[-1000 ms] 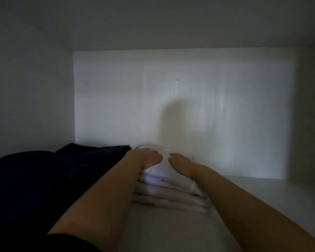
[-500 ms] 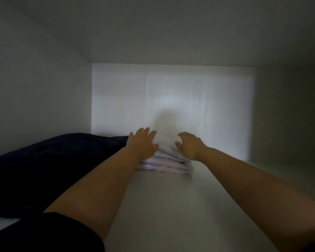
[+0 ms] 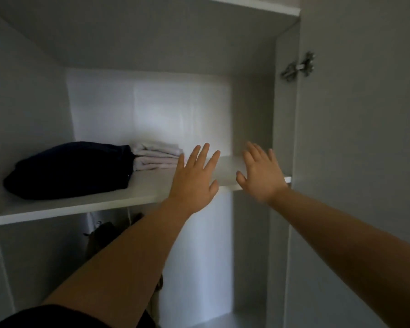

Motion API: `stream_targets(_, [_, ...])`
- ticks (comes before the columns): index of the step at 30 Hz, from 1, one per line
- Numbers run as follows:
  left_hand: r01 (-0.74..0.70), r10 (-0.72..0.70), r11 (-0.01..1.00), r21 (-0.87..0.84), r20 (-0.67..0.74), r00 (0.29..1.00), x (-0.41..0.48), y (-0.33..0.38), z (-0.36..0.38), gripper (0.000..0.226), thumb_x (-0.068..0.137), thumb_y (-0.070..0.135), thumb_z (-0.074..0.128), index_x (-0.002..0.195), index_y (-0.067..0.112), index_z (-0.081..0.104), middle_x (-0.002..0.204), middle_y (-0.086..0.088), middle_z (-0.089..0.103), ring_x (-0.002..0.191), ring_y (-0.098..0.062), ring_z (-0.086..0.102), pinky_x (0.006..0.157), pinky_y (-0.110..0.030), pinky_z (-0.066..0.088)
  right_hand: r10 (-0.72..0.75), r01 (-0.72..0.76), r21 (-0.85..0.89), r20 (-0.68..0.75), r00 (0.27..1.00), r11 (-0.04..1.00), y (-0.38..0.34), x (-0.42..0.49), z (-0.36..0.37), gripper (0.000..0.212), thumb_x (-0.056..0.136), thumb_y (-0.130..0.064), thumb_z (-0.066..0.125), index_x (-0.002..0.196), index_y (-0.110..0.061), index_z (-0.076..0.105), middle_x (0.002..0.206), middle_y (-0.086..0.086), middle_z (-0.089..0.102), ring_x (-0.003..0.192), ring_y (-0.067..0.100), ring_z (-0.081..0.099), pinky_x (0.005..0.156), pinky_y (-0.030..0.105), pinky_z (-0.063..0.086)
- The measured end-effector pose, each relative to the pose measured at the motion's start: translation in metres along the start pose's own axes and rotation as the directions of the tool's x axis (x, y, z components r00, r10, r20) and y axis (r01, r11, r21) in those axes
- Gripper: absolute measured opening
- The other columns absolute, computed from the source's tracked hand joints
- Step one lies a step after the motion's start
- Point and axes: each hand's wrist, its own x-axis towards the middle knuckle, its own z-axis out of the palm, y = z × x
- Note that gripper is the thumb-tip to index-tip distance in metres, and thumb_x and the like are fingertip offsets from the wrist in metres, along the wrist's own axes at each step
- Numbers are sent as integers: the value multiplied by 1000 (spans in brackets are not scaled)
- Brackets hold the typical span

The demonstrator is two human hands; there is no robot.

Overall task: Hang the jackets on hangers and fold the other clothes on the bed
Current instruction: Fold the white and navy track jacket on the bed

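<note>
**A:** Where were the clothes?

**B:** A stack of folded white clothes lay towards the back of the wardrobe shelf. It was pressed against a folded dark garment on its left.

**A:** And the hands?

**B:** Both were raised in front of the shelf, backs towards the camera. The left hand had a wide grip, fingers straight and spread, holding nothing. It was just right of the white stack, and I could not tell whether it touched the shelf edge. The right hand was a little blurred. Its grip was just as wide and empty, and it was near the shelf's right end.

**A:** Anything else?

**B:** A metal hinge sat high on the right, where the door met the wardrobe side. Below the shelf something dark hung, too dim to identify.
</note>
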Motion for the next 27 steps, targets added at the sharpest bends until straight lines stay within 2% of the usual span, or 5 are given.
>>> stream_targets(5, [-174, 169, 979, -105, -56, 984, -19, 113, -41, 69, 94, 40, 40, 151, 26, 4, 159, -3, -2, 146, -22, -2, 116, -46, 0, 119, -111, -182, 33, 992, 977, 61, -108, -73, 66, 93, -41, 40, 148, -9, 22, 157, 12, 13, 145, 25, 8, 116, 45, 2])
stream_targets(9, [-278, 266, 939, -202, -84, 960, -36, 214, -70, 71, 92, 38, 44, 151, 25, 6, 159, -3, 0, 146, -21, -1, 116, -45, 1, 231, -220, -257, 9, 973, 941, 118, -195, -130, 65, 93, -39, 42, 147, -8, 24, 157, 13, 14, 145, 26, 9, 116, 45, 2])
stream_targets(15, [-476, 443, 834, -278, -177, 879, -70, 373, -116, 71, 93, 38, 40, 151, 24, 2, 159, -3, -3, 146, -20, -2, 116, -44, 2, 378, -363, -388, -40, 925, 847, 210, -334, -216, 63, 95, -37, 38, 148, -8, 21, 158, 13, 10, 146, 27, 3, 117, 42, -3])
stream_targets(20, [-550, 503, 757, -354, -222, 835, -120, 527, -154, 69, 95, 40, 36, 151, 23, 1, 159, -5, -4, 146, -24, -3, 116, -42, -1, 485, -452, -466, -56, 873, 760, 283, -468, -294, 63, 95, -39, 36, 148, -9, 19, 158, 12, 7, 146, 27, 1, 114, 40, -8])
stream_targets(27, [-600, 577, 600, -529, -233, 783, -196, 733, -200, 68, 94, 37, 39, 151, 18, 7, 159, -7, 0, 146, -24, -1, 116, -45, 4, 634, -559, -541, -60, 771, 628, 377, -657, -403, 63, 93, -36, 43, 147, -9, 23, 158, 13, 11, 146, 28, 6, 117, 42, -1])
